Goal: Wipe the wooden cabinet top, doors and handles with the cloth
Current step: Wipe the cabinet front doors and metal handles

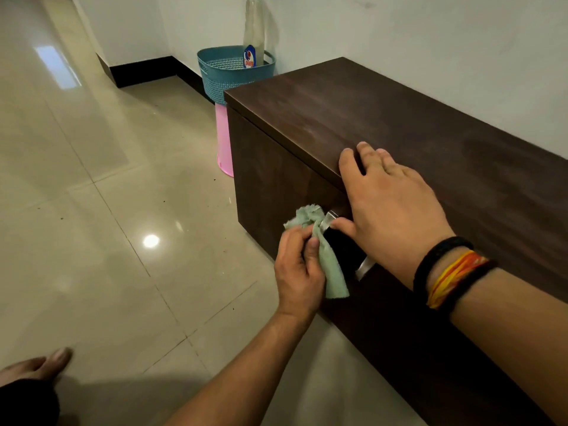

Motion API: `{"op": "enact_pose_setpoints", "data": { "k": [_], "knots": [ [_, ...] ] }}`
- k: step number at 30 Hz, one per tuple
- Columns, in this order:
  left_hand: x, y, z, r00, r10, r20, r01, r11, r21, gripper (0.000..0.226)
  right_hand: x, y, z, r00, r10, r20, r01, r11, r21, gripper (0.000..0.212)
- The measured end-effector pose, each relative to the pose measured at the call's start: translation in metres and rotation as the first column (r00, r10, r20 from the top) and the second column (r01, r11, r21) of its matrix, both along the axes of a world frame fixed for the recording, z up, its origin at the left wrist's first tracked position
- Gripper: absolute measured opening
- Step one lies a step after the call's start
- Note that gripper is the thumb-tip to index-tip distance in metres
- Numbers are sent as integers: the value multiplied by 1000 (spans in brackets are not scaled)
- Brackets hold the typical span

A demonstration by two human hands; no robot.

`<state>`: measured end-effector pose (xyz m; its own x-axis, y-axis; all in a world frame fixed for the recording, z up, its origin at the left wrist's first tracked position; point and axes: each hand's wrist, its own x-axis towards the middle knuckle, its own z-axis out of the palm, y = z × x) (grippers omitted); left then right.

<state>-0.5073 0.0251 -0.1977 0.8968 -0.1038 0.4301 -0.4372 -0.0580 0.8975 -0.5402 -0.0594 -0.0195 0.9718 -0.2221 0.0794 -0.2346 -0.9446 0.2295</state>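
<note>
Head view: left hand [296, 265] pinches a pale green cloth [325, 256] against the metal door handle [330, 218] on the dark wooden cabinet [399, 118]. Right hand [390, 204] lies spread over the top's near edge, thumb touching the handle. Far left, a teal basket [227, 75] holds a bottle [254, 32].

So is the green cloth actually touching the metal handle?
Touching. The head view shows the green cloth, pinched in the left hand, draped against the handle.
</note>
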Motion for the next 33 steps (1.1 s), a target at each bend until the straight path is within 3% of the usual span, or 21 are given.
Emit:
{"op": "enact_pose_setpoints", "data": {
  "k": [3, 6, 11, 14, 18, 24, 27, 29, 33],
  "knots": [
    [-1, -2, 0, 992, 50, -112, -49, 999, 8, 23, -1, 0, 1, 1000, 7, 11, -7, 1000, 6, 95],
    [1, -4, 15, 983, 42, -177, -50, 998, -39, 16, 0, 0, 1, 1000, -1, 6, 0, 1000, 20, 96],
    [13, -15, 45, 989, 92, -114, -95, 995, -18, 16, 3, -1, -1, 1000, 8, -17, -9, 1000, -10, 91],
    [5, -14, 20, 995, 61, -78, -67, 995, -75, 13, 2, 0, 0, 999, -4, -32, 4, 1000, -19, 97],
    [2, -10, -4, 985, 73, -154, -83, 995, -60, 20, 1, 2, 2, 999, -2, -35, 1, 1000, -17, 99],
    [14, -14, 40, 984, 143, -102, -148, 988, -39, 23, 3, -1, -1, 1000, 1, -30, 0, 1000, 3, 95],
    [9, -14, 31, 989, 106, -103, -116, 989, -93, 19, 5, -2, -1, 999, -4, -43, 5, 1000, 22, 97],
    [6, -10, 16, 991, 45, -125, -64, 986, -151, 17, 4, -1, -2, 999, -5, -54, 6, 1000, 15, 99],
    [4, -6, 2, 971, 10, -238, -37, 993, -111, 18, 3, -1, -2, 999, 7, -48, -6, 1000, 22, 99]
  ]
}}
